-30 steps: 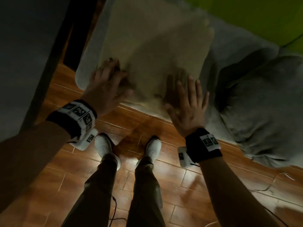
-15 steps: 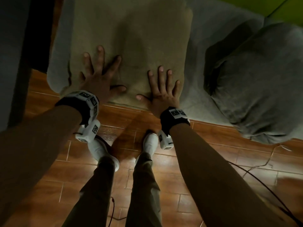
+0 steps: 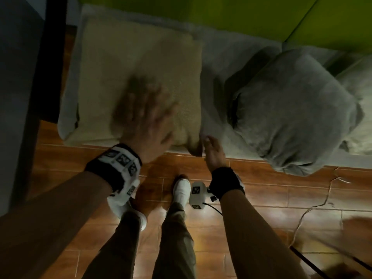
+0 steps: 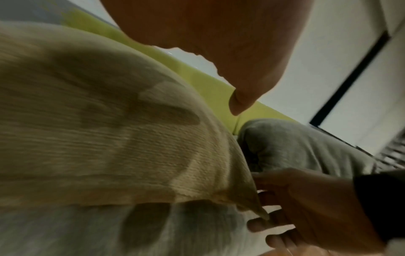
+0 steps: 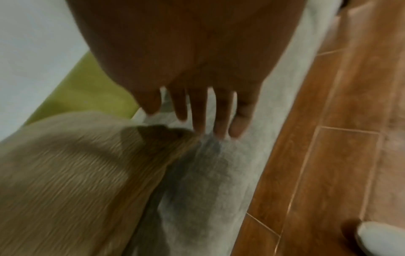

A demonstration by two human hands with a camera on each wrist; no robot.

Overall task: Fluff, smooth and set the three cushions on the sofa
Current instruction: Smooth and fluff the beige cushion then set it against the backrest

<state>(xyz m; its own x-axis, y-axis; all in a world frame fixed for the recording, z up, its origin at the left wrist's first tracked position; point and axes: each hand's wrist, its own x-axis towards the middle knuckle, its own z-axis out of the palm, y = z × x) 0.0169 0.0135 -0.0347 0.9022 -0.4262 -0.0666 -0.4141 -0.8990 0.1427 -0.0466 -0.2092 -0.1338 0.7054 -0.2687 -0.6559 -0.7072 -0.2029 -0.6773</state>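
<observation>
A beige knitted cushion (image 3: pixel 136 57) lies flat on the left end of the grey sofa seat (image 3: pixel 217 57). My left hand (image 3: pixel 143 109) is blurred over its near half, fingers spread; the left wrist view shows the hand (image 4: pixel 219 43) hovering above the cushion (image 4: pixel 109 138) and casting a shadow on it. My right hand (image 3: pixel 211 150) stands edge-on at the cushion's near right corner. Its straight fingers (image 5: pixel 208 112) touch the seat (image 5: pixel 219 190) beside that corner. A grey cushion (image 3: pixel 291 109) slumps over the seat's front edge to the right. A pale third cushion (image 3: pixel 360 97) shows at the far right.
The green backrest (image 3: pixel 221 15) runs along the top. A dark post (image 3: pixel 52 57) and a grey wall stand to the left of the sofa. My white shoes (image 3: pixel 181 192) stand on the wooden floor close to the seat edge. A cable (image 3: pixel 314 208) trails at right.
Both hands lay flat on the beige cushion's near edge. The left has lifted and is sweeping over it; the right has slid off to the near right corner.
</observation>
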